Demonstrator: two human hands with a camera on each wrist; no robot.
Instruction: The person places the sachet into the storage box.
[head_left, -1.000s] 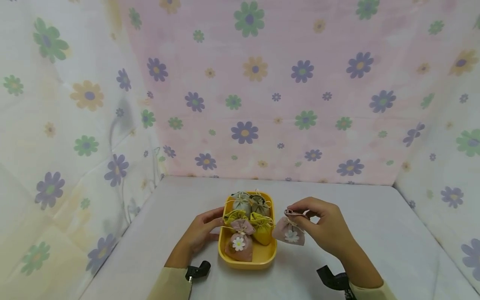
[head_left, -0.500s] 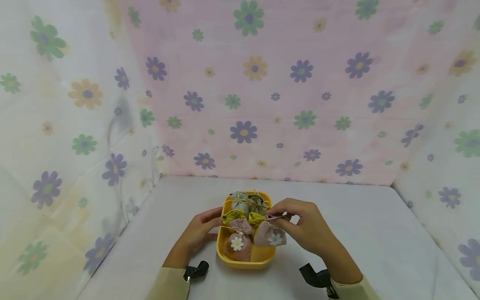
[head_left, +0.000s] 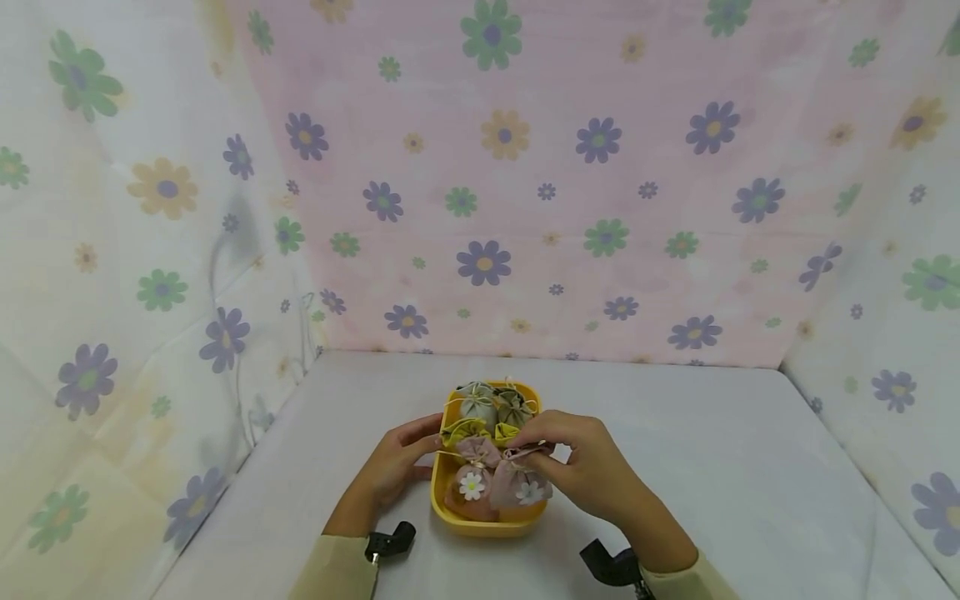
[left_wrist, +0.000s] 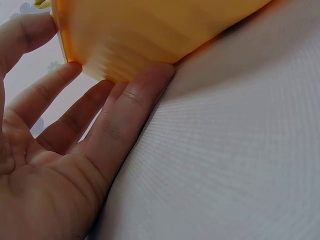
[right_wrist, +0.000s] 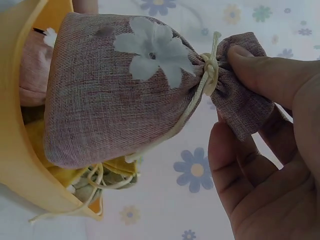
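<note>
My right hand [head_left: 592,467] pinches the gathered neck of a mauve drawstring pouch [head_left: 513,485] over the front right of a yellow tray [head_left: 483,529]. A pale flower and a cream cord show on this pouch [right_wrist: 115,105] in the right wrist view. Beside it in the tray lies another pink pouch [head_left: 459,502] with a white flower. At the tray's left side rests my left hand [head_left: 393,467]. In the left wrist view, its extended fingertips [left_wrist: 152,75] touch the tray's outer wall [left_wrist: 145,35].
Farther back in the tray sit a grey-green pouch [head_left: 477,406], an olive pouch [head_left: 514,410] and mustard-yellow pouches [head_left: 463,431], partly hidden. A white cloth [head_left: 675,417] covers the table. Flower-printed curtains [head_left: 420,167] close off the back and sides.
My right hand has carried the mauve pouch leftward from beside the tray to over its front right part, and lowered it slightly. My left hand stays at the tray's left side.
</note>
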